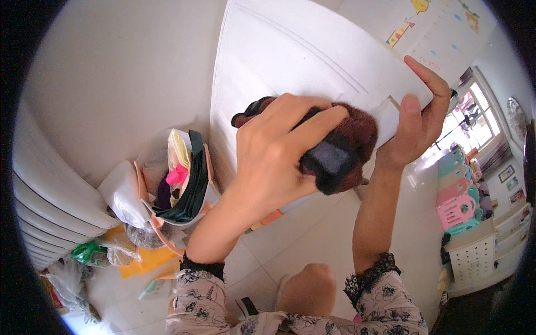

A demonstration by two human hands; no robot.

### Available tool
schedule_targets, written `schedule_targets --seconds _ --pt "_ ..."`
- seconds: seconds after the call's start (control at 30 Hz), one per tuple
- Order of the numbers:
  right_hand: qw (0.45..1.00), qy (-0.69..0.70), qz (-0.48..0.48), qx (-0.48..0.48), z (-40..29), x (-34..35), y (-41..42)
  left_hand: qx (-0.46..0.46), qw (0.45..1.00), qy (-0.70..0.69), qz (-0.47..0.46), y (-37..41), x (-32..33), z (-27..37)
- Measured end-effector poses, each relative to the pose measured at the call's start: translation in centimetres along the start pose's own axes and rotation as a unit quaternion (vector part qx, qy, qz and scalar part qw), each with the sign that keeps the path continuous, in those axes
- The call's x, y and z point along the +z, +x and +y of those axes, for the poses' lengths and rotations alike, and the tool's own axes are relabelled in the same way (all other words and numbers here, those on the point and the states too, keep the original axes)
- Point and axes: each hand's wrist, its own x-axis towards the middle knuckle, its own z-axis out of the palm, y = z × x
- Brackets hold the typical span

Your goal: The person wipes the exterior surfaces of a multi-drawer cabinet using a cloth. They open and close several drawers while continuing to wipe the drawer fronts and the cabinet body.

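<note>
A brown and black checked cloth (362, 125) is bunched in my left hand (268, 146). It lies against a white door or cabinet panel (289, 58) with a shallow moulded groove, and my fingers spread over its folds. My right hand (418, 121) grips the panel's right edge, thumb on the near face and index finger stretched along the rim. The palm side of my left hand is hidden. Below, my bare knee (310, 289) shows above the tiled floor (268, 247).
Left of the panel stands an open bag (180, 209) stuffed with items, its strap hanging down. Plastic bags (121, 251) and a yellow packet (150, 261) lie beside a white ribbed object (54, 201). At right are pink and teal play-fence panels (456, 205) and a white perforated bin (471, 255).
</note>
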Motion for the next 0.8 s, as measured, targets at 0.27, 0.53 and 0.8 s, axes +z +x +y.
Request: schedule_targets --seconds 0.27,0.53,0.8 --pt "0.998 -0.051 -0.016 0.012 -0.1 -0.2 -0.3 -0.015 0.997 0.017 -0.068 -2.9 -0.6 -0.9" --pt "0.999 0.048 -0.019 0.016 0.2 -0.2 -0.4 -0.065 0.978 0.026 -0.198 -3.0 -2.8 -0.6" --pt "1.0 0.019 -0.02 0.008 0.8 -0.6 -0.3 -0.225 0.87 -0.113 -0.424 -6.0 -8.4 -4.1"
